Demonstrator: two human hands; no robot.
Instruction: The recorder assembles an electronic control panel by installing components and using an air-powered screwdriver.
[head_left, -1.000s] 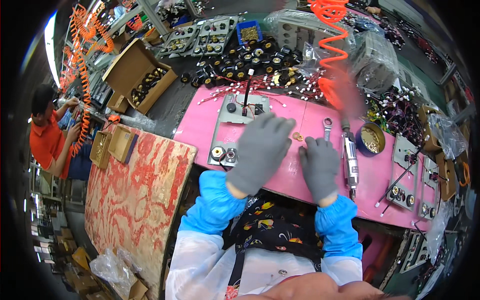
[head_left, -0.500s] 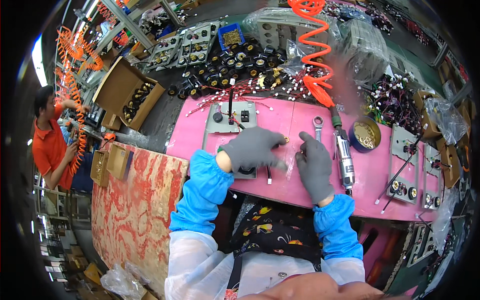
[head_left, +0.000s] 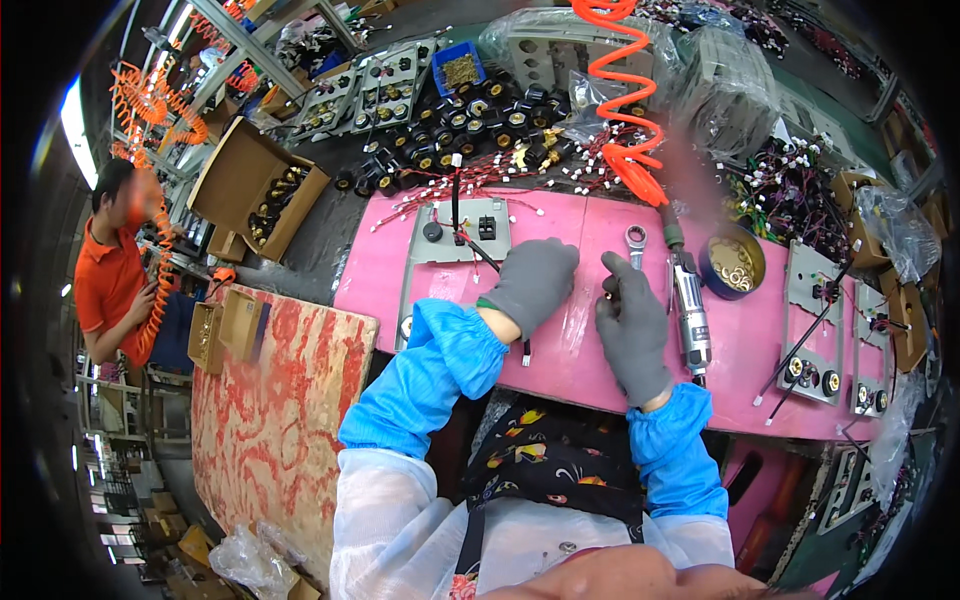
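My left hand (head_left: pixel 535 286), in a grey glove, is curled with its fingers together over the pink work surface (head_left: pixel 470 355). Whatever its fingertips hold, if anything, is hidden. Beneath and beside it lies a grey metal panel (head_left: pixel 425 245) with a round black part (head_left: pixel 432 232), black switches (head_left: pixel 487 228) and a dark cable; my left hand and sleeve cover its lower part. My right hand (head_left: pixel 635 335), gloved too, has its fingers bent in a pinch, and a small brass-coloured piece glints at the fingertips. Close by are a ratchet wrench (head_left: pixel 636 240) and an air screwdriver (head_left: pixel 690 310).
A round tin (head_left: pixel 732 265) of brass rings stands right of the tool. Orange coiled hose (head_left: pixel 625 95) hangs overhead. Black fittings (head_left: pixel 470 125) and red wires (head_left: pixel 460 182) pile at the back. Finished-looking panels (head_left: pixel 815 320) lie right. A co-worker (head_left: pixel 118 265) stands far left.
My left hand has moved right and a little up, and its spread fingers have drawn together. The brass ring seen between my hands no longer shows there. The right hand stays nearly in place.
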